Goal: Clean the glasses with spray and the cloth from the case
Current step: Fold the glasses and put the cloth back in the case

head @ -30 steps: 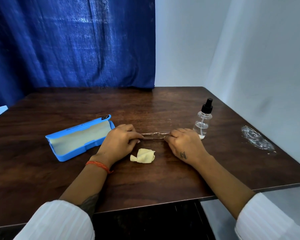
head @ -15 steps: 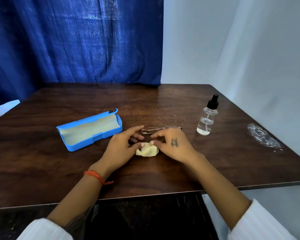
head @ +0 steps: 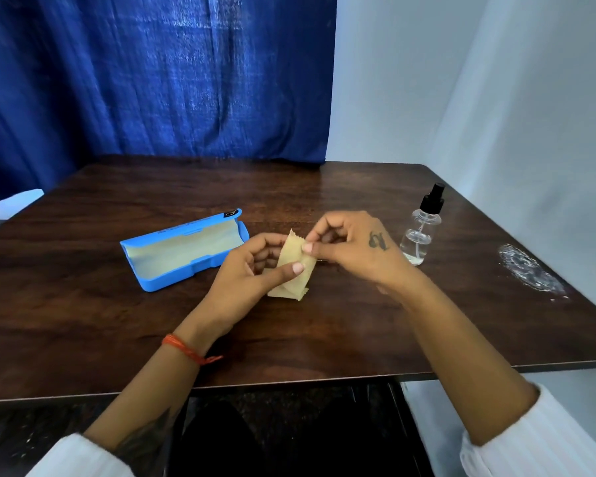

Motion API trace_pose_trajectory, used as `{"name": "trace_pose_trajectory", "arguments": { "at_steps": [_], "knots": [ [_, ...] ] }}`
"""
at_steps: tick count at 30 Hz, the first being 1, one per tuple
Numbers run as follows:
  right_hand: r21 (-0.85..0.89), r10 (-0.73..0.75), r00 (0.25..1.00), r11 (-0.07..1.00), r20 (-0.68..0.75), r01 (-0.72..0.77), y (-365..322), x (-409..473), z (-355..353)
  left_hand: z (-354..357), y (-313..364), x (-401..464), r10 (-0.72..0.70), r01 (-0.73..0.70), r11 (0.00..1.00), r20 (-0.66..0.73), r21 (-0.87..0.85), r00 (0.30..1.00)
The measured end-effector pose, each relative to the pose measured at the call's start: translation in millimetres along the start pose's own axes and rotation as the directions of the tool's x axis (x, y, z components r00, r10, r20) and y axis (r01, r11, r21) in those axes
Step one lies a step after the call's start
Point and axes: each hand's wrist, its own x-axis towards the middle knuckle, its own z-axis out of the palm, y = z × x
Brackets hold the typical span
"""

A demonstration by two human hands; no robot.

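Observation:
A pale yellow cloth (head: 292, 266) hangs a little above the table between both hands. My left hand (head: 252, 270) pinches its middle with thumb and fingers. My right hand (head: 351, 246) pinches its top edge. The glasses lie on the table behind my hands and are almost wholly hidden by them. A clear spray bottle (head: 420, 232) with a black cap stands upright just right of my right hand. The blue case (head: 183, 249) lies open to the left, nothing inside it.
The dark wooden table (head: 152, 321) has a white smear (head: 527, 270) near its right edge. A blue curtain hangs behind the table, and a white wall is at the right.
Both hands left the glasses on the table, moved to the cloth and lifted it off the table, pulling it partly unfolded.

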Motion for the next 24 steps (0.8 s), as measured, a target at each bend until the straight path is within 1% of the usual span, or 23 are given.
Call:
{"name": "trace_pose_trajectory", "arguments": {
  "at_steps": [2,5,6,8,10,12,14,16,18,20,22,24],
  "knots": [
    [0.183,0.033,0.999,0.983,-0.012,-0.030,-8.6,-1.5,-7.3,-1.2,2.2,-2.7,0.019,-0.019,1.000,0.011,0.011,1.000],
    [0.430,0.106,0.994,0.899,-0.030,-0.083,-15.4,-1.9,-13.8,-3.1,4.7,-5.0,0.012,-0.013,0.998,0.019,0.065,1.000],
    [0.490,0.127,0.991,0.867,-0.043,-0.090,-15.9,-2.4,-15.1,-4.7,5.4,-5.3,-0.005,0.004,0.998,0.016,0.070,1.000],
    [0.551,0.160,0.984,0.830,-0.075,-0.093,-15.0,-4.6,-16.7,-9.8,7.4,-6.0,-0.044,0.043,0.998,0.032,0.045,0.999],
    [0.574,0.187,0.977,0.813,-0.102,-0.096,-11.4,-8.4,-17.6,-17.2,9.5,-7.8,-0.097,0.097,0.995,0.081,0.009,0.992],
    [0.605,0.224,0.970,0.787,-0.098,-0.121,-6.4,-13.0,-18.6,-23.4,11.8,-11.1,-0.150,0.155,0.987,0.137,-0.031,0.979],
    [0.618,0.261,0.963,0.769,-0.069,-0.164,-0.1,-17.8,-18.3,-27.8,12.4,-13.6,-0.179,0.185,0.982,0.146,-0.026,0.973],
    [0.610,0.291,0.956,0.765,-0.042,-0.207,7.5,-22.5,-14.8,-32.6,10.4,-14.3,-0.194,0.192,0.981,0.128,0.025,0.973],
    [0.595,0.311,0.950,0.771,-0.039,-0.228,15.1,-26.0,-9.6,-38.4,7.6,-13.1,-0.202,0.180,0.969,0.121,0.167,0.972],
    [0.562,0.295,0.955,0.795,-0.026,-0.230,21.2,-27.6,-5.4,-44.9,4.8,-11.4,-0.182,0.123,0.918,0.124,0.377,0.976],
    [0.480,0.234,0.972,0.853,-0.002,-0.204,27.8,-27.5,-4.1,-49.3,3.4,-9.3,-0.102,0.021,0.825,0.114,0.564,0.988],
    [0.344,0.148,0.989,0.929,-0.006,-0.137,32.2,-25.9,-5.4,-52.4,1.6,-7.3,0.012,-0.070,0.755,0.092,0.652,0.996]
  ]
}}
